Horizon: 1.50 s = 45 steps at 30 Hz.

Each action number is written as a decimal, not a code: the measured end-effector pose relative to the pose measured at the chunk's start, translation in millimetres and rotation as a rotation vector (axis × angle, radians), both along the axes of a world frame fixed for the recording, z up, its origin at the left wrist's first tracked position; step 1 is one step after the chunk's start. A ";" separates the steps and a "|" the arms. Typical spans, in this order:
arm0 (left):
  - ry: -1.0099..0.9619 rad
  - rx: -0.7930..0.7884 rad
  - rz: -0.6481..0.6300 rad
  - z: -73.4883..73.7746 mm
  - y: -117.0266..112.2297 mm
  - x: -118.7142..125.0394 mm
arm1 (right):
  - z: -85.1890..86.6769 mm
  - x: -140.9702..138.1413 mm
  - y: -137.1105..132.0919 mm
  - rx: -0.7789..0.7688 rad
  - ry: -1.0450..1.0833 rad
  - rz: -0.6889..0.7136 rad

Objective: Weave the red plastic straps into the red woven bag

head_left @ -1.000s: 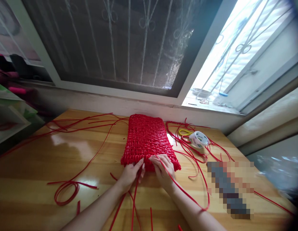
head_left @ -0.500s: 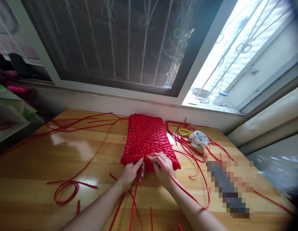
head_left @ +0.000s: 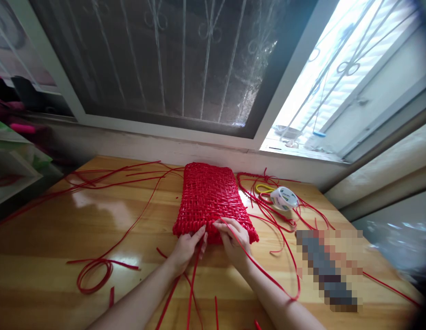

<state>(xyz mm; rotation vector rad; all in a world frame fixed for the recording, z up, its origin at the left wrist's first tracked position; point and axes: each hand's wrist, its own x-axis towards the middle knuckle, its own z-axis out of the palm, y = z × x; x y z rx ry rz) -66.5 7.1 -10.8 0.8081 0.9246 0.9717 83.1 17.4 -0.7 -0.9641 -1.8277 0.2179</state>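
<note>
A flat red woven piece [head_left: 211,197] lies on the wooden table [head_left: 55,229], its near edge at my hands. My left hand [head_left: 186,247] rests at that edge with fingers curled, pinching the weave beside a red cord [head_left: 192,286] that runs back toward me. My right hand [head_left: 234,240] presses on the same edge, fingers bent and pinching a red strand [head_left: 264,270] that trails over my wrist and along my forearm.
Loose red cords [head_left: 96,270] loop across the table on the left and tangle at the right. A white tape roll [head_left: 284,198] and a yellow-handled tool [head_left: 264,188] lie behind the tangle. A blurred-out object [head_left: 328,270] sits at the right. A barred window stands behind.
My right-hand fingers shifted slightly along the woven edge; otherwise the hands and the piece stay where they were.
</note>
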 end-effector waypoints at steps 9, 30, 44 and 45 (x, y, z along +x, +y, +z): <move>-0.001 -0.010 0.003 0.0 -0.1 -0.7 | 7.5 2.6 -0.3 0.060 -0.119 0.089; 0.024 0.059 -0.049 -2.5 1.9 -0.2 | 15.6 -1.1 5.5 -0.037 -0.050 -0.059; -0.003 -0.020 -0.021 0.1 0.8 -2.9 | 9.7 7.9 1.9 -0.016 -0.127 0.167; -0.007 -0.023 -0.020 0.2 0.9 -3.1 | 10.0 7.0 2.2 -0.011 -0.119 0.164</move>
